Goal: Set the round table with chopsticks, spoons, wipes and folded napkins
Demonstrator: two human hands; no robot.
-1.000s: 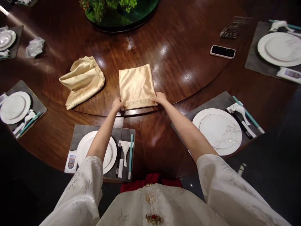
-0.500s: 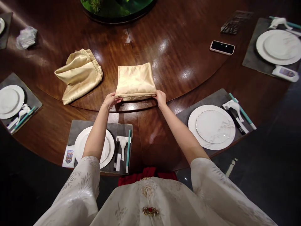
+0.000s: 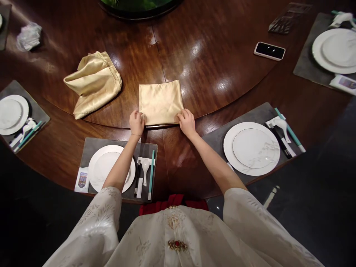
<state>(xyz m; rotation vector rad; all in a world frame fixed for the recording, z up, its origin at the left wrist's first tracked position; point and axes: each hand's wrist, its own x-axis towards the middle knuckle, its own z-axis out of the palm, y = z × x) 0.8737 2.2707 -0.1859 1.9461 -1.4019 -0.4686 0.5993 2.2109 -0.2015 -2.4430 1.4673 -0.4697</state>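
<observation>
on the table (image 3: 217, 85), left hand (image 3: 136, 122) and right hand (image 3: 187, 121), fingers half-curled, touch the flat napkin (image 3: 161, 104) at its near corners; grip unclear.

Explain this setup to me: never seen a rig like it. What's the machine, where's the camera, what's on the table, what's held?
There is no machine: each grip is a person's bare hand. The camera sits on that person's head, looking forward and down, so the arms reach away from you.

On the wooden table lie a folded gold cloth, a loosely bunched gold cloth and a phone. White plates stand on grey mats.

The left hand touches the folded cloth's near left corner, the right hand its near right; whether they pinch or press is unclear.
</observation>
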